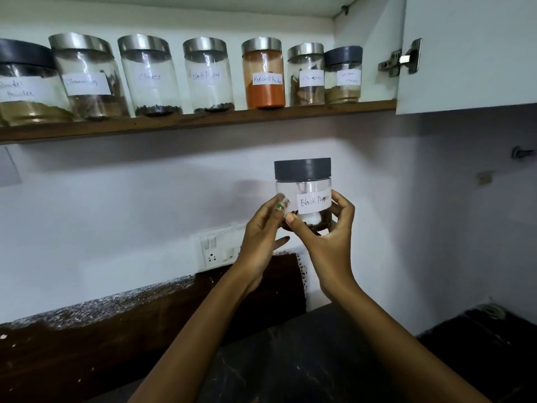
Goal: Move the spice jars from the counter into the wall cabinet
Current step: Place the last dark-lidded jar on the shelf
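Right hand curled round the lower right of a clear Black Pepper jar, thumb across the front under the label, fingertips wrapped at the jar's 3 o'clock side. Left hand cupping the same jar from its 9 o'clock side, fingertips pressed to the glass, lower fingers loose beneath. Jar upright, capped with a dark grey lid, a thin layer of dark peppercorns and something white at the bottom, held in the air well below the shelf and above the dark counter. At 12 o'clock from the jar, open wall cabinet with a wooden shelf edge carrying a row of labelled jars: coriander powder jar at far 9 o'clock, then cinnamon jar, cloves jar, second black pepper jar, red chilli powder jar, another steel-lidded jar with an unclear label, and garam masala jar. Open cabinet door with its hinge at 2 o'clock. White switch and socket plate on the wall at 8 o'clock from the jar.
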